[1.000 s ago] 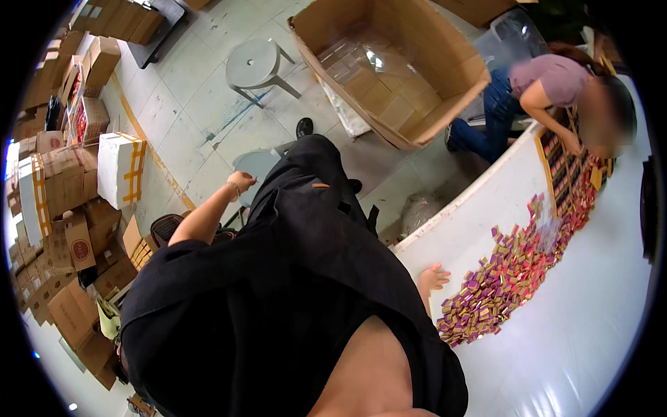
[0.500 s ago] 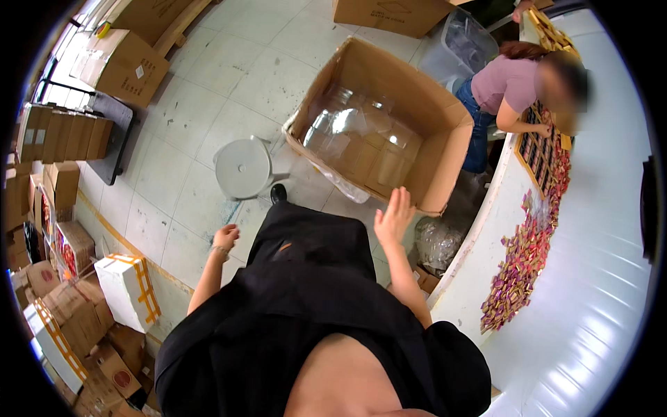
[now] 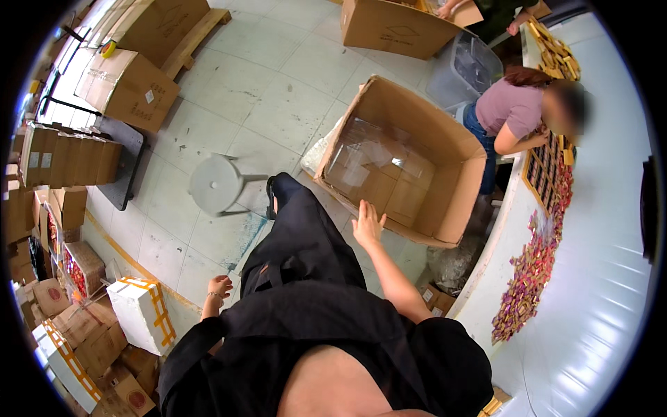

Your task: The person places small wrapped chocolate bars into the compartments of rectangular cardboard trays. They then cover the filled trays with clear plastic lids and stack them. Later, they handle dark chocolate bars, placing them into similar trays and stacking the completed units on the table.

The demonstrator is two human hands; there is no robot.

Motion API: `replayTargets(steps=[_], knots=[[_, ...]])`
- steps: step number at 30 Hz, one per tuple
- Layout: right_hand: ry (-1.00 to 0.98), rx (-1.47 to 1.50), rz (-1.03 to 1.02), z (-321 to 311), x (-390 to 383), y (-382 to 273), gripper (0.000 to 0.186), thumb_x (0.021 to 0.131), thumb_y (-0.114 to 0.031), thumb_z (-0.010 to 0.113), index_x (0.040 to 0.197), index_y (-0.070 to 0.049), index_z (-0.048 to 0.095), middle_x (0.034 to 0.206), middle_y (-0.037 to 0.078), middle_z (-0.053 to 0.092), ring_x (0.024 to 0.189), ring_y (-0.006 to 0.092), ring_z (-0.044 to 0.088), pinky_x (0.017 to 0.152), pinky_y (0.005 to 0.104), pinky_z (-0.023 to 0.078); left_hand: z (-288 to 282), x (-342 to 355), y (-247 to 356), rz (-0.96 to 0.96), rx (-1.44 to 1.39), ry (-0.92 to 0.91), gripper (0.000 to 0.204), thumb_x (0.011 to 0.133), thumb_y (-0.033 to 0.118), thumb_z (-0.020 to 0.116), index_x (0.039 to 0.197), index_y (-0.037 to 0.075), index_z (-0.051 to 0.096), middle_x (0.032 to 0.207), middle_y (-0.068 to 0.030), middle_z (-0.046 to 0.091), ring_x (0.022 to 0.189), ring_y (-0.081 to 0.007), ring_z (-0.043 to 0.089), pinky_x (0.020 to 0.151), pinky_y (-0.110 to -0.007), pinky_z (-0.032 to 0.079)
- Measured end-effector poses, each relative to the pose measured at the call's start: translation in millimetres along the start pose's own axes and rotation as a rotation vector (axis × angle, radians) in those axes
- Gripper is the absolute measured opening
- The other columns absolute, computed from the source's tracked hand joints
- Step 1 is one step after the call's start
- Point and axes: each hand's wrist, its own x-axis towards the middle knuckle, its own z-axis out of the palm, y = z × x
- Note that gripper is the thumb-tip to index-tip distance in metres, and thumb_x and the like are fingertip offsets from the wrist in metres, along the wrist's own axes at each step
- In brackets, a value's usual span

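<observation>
My right hand [image 3: 368,225] is open, its fingers spread, beside the near edge of a large open cardboard box [image 3: 436,205]. Whether it touches the cardboard I cannot tell. Clear plastic sheeting [image 3: 365,149] lies inside the box over its brown bottom. My left hand [image 3: 219,286] hangs at my left side with loosely bent fingers and nothing seen in it. A grey round stool [image 3: 215,183] stands ahead of that hand, close to my foot.
A long white table [image 3: 577,278] at the right bears small red and gold wrapped pieces [image 3: 528,278] and a divided tray [image 3: 544,177]. A co-worker [image 3: 513,111] leans over it. Cartons [image 3: 128,90], a dark cart [image 3: 121,163] and a white foam box [image 3: 142,316] line the left.
The stool and box appear lower in view, and the stool farther left. My right hand has shifted left along the box's near edge; my left hand is lower. One foot shows farther forward.
</observation>
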Motion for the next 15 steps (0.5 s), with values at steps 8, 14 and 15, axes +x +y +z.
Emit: replayTargets(steps=[8,14,15], knots=[[0.171,-0.076,0.133,2.1,6.6,43.9,0.043,0.082,-0.013,0.06,0.124,-0.009,0.052,0.125,0.01,0.057,0.118,0.0238,0.053,0.102,0.053,0.03,67.4,-40.3,277.9,0.958,1.129,0.242,0.051,0.077,0.018,0.069,0.124,0.004,0.052,0.118,-0.0172,0.061,0.114,-0.0351,0.054,0.096,-0.042,0.044],[0.048,-0.166,0.374,7.3,-12.5,122.8,0.005,0.076,-0.014,0.063,0.075,-0.009,0.064,0.081,0.008,0.067,0.086,0.0248,0.063,0.089,0.0401,0.043,308.4,-92.5,451.1,1.908,1.677,-0.498,0.08,0.073,0.036,0.075,0.137,0.007,0.038,0.139,-0.0136,0.044,0.135,-0.0284,0.034,0.111,-0.05,0.021],[0.087,-0.14,0.375,-9.3,6.2,117.8,0.004,0.075,-0.014,0.063,0.075,-0.009,0.064,0.08,0.008,0.066,0.084,0.0251,0.063,0.086,0.0402,0.044,335.1,-98.6,466.3,2.013,1.788,-0.624,0.082,0.074,0.038,0.074,0.14,0.008,0.034,0.141,-0.0141,0.042,0.136,-0.0273,0.033,0.112,-0.052,0.017]])
